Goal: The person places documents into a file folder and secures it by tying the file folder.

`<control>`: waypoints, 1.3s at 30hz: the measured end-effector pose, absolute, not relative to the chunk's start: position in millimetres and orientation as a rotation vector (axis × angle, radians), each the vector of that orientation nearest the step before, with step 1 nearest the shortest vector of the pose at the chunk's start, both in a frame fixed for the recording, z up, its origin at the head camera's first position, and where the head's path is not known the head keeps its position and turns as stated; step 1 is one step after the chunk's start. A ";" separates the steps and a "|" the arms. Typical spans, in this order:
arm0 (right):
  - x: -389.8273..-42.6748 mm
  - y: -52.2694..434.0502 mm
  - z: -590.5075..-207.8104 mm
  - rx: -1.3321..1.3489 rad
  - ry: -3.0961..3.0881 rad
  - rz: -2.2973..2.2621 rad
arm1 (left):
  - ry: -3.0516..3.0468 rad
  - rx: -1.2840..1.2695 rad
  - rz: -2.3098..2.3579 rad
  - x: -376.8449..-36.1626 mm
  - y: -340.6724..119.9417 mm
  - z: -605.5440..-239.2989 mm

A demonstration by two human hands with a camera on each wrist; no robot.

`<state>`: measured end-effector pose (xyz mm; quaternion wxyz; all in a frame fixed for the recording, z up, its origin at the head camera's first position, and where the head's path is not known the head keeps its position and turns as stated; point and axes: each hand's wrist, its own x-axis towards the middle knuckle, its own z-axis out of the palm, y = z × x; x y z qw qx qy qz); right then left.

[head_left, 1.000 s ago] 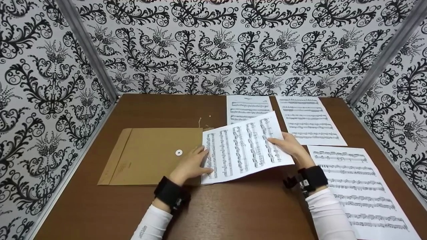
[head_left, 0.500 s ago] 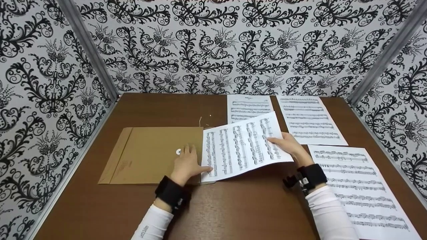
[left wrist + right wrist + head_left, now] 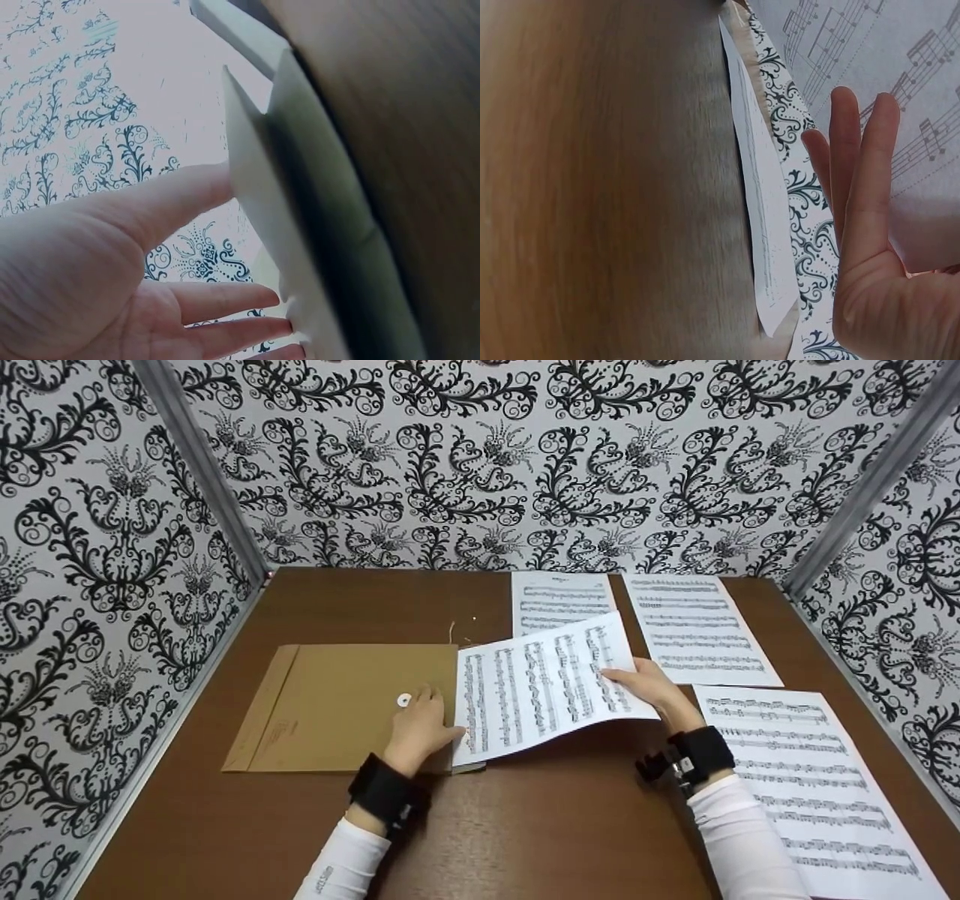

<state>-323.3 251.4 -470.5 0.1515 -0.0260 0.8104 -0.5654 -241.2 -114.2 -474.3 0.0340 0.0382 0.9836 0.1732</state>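
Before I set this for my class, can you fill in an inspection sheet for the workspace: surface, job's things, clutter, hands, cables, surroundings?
Surface: brown table, wood grain visible.
Job's things: brown envelope lying flat; held music sheet tilted at its right end, whether partly inside unclear.
Clutter: three other music pages toward the table's right; a thin string behind the envelope.
Left hand: fingers rest on the envelope.
Right hand: pinches the music sheet's right end.
Cables: nothing seen.
Surroundings: black-and-white patterned walls on three sides, grey corner posts.
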 end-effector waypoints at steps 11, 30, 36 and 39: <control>-322.7 255.8 -470.8 -0.088 2.365 -1.534 | 3.006 0.173 0.593 -242.0 -118.2 -474.1; -310.8 251.8 -480.6 -0.034 2.275 -1.692 | 2.971 0.179 0.635 -241.1 -118.8 -471.3; -302.5 249.2 -481.1 -0.049 2.308 -1.656 | 3.003 0.174 0.611 -241.2 -116.7 -471.8; -298.5 245.8 -480.3 -0.011 2.307 -1.664 | 3.043 0.177 0.587 -239.6 -113.9 -471.3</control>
